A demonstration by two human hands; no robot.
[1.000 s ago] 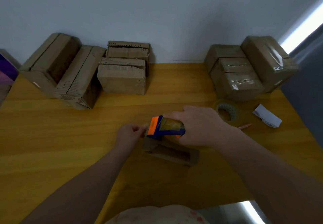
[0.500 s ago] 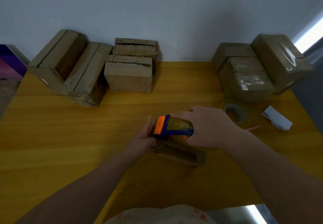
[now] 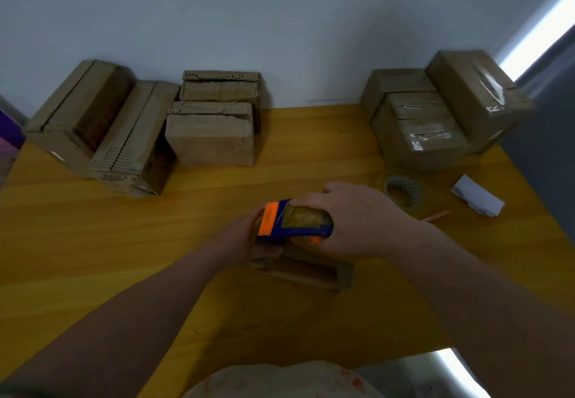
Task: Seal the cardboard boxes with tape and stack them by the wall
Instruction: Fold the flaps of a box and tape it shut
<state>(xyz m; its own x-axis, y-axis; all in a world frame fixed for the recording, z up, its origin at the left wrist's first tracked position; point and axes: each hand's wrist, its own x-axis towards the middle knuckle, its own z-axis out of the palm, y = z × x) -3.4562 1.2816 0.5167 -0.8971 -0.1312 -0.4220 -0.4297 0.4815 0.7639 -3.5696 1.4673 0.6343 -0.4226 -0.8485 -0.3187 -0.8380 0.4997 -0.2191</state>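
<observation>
Near the desk's [image 3: 93, 242] front middle, the small cardboard box [image 3: 306, 270] looks light and crushable, so the left hand [image 3: 249, 239] grips its end while the right hand [image 3: 357, 220] clasps the tape dispenser [image 3: 292, 222] on top.

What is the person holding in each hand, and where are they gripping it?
The right hand grips the blue-and-orange tape dispenser over its roll. The left hand holds the left end of the small cardboard box beneath it.

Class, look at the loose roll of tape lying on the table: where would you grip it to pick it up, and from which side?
Come from above. The roll of tape lies flat with its hole facing up, so pinch the ring wall, one finger inside and the thumb outside, on its near-left rim, away from the boxes behind it.
</observation>
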